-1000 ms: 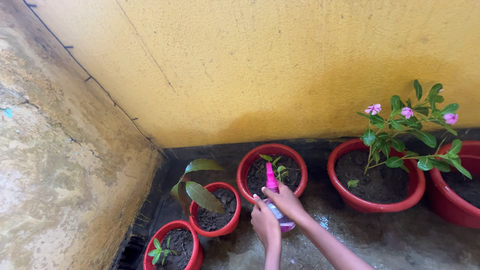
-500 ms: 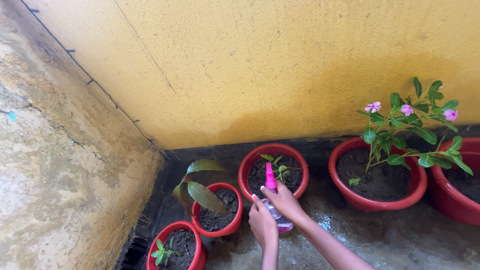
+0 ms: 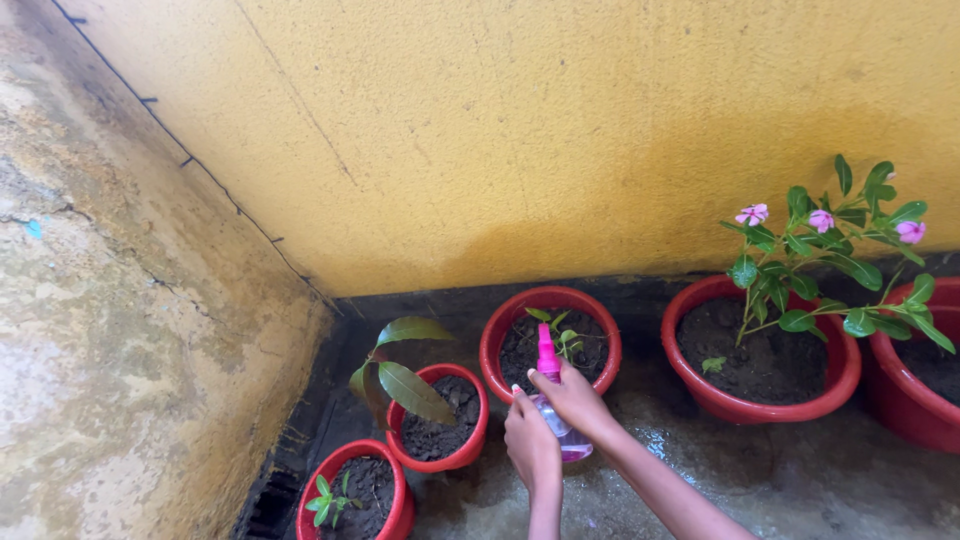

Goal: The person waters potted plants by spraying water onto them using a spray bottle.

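Note:
Both my hands hold a small clear spray bottle with a pink nozzle. My right hand wraps it near the nozzle; my left hand cups it from the left side. The nozzle points at a red pot holding dark soil and a small green seedling. The hands hover just in front of that pot's near rim, above the wet floor.
Two smaller red pots, one with broad leaves and one with a tiny sprout, stand to the left. A large red pot with a pink-flowering plant and another red pot stand right. A yellow wall is behind, a rough grey wall on the left.
The view has shifted slightly; my hands and the bottle stay in front of the same pot with barely any movement.

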